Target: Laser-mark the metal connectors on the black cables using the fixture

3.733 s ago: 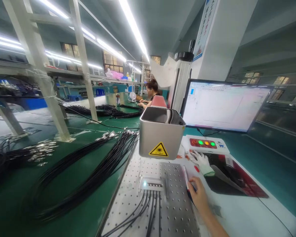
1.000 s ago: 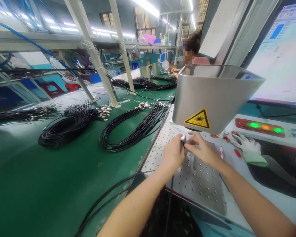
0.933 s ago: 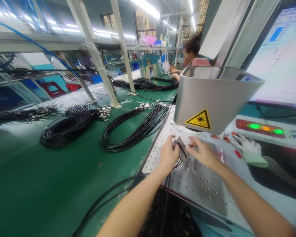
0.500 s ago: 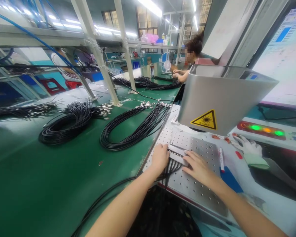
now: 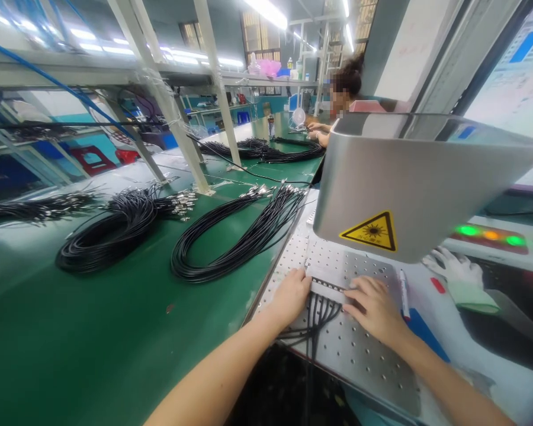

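A slotted metal bar (image 5: pixel 328 291) lies on the perforated metal plate (image 5: pixel 359 349), with several small connector ends in a row along it. Black cables (image 5: pixel 323 313) run from the bar toward my body. My left hand (image 5: pixel 291 296) grips the bar's left end, fingers pressed together. At the right end, my right hand (image 5: pixel 376 310) has its thumb and curled fingers around the bar's edge. Over the plate's far side hangs a grey machine head (image 5: pixel 395 183) bearing a yellow laser warning sign (image 5: pixel 369 231).
Looped bundles of black cable (image 5: pixel 231 248) lie on the green table (image 5: pixel 115 349) to the left. Right of the plate are a marker pen (image 5: pixel 404 296), a white glove (image 5: pixel 464 278) and a panel with lit buttons (image 5: pixel 491 235). Another person (image 5: pixel 349 89) sits farther back.
The view has shifted, and the machine head looks larger. Both hands and the bar appear slightly lower and farther right. My right fingers are more curled at the bar's end.
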`<action>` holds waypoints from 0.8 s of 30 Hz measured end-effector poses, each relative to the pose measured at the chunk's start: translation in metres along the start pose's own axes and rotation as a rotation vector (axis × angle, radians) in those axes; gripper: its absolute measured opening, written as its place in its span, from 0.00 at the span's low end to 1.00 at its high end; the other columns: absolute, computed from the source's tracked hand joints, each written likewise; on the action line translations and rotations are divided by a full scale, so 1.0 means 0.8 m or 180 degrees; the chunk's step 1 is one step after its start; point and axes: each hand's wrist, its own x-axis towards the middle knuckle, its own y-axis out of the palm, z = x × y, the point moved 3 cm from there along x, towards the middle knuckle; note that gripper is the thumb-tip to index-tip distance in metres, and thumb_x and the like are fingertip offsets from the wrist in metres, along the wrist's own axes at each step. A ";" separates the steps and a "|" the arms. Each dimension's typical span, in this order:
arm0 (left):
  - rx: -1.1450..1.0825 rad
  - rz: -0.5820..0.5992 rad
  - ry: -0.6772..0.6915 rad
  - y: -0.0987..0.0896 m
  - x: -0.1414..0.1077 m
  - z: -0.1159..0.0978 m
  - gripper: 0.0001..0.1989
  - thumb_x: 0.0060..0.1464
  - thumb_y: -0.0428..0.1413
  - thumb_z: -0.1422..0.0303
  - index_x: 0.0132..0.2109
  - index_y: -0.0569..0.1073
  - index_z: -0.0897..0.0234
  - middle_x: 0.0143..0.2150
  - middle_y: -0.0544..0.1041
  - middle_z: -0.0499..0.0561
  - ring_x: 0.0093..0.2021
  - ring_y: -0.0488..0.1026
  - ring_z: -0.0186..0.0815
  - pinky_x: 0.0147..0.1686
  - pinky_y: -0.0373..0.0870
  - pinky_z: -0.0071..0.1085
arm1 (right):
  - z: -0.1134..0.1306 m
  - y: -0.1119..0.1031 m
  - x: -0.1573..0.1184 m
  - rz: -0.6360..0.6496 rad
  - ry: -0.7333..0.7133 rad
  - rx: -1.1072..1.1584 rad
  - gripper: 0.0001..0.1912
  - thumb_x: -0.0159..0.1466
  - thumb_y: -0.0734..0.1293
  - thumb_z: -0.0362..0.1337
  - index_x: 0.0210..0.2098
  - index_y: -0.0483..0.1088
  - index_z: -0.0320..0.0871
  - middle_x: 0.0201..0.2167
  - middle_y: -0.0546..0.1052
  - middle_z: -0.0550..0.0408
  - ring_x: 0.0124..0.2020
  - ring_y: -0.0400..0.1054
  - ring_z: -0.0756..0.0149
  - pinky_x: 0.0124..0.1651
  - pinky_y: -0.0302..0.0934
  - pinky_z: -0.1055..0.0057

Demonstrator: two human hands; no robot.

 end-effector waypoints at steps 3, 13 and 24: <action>0.0075 -0.0055 0.0091 0.003 0.002 -0.005 0.09 0.58 0.43 0.77 0.39 0.68 0.67 0.38 0.67 0.56 0.40 0.63 0.40 0.41 0.65 0.35 | -0.008 -0.001 -0.006 -0.0057 -0.0062 -0.0052 0.08 0.59 0.64 0.41 0.36 0.72 0.48 0.38 0.70 0.51 0.44 0.62 0.56 0.46 0.57 0.57; 0.0146 -0.0015 -0.0183 -0.016 0.002 -0.003 0.12 0.54 0.51 0.72 0.47 0.67 0.65 0.44 0.68 0.56 0.44 0.64 0.43 0.43 0.66 0.38 | -0.007 0.002 -0.016 -0.0310 -0.0019 0.0139 0.12 0.60 0.63 0.45 0.39 0.70 0.46 0.33 0.66 0.53 0.37 0.62 0.61 0.41 0.59 0.63; -0.0619 -0.0943 -0.0799 -0.067 -0.175 0.179 0.17 0.53 0.50 0.58 0.49 0.70 0.52 0.50 0.71 0.48 0.51 0.68 0.43 0.51 0.68 0.38 | -0.068 -0.032 -0.131 -0.1975 0.1094 -0.0288 0.14 0.63 0.58 0.44 0.38 0.71 0.44 0.36 0.67 0.49 0.39 0.64 0.60 0.42 0.62 0.61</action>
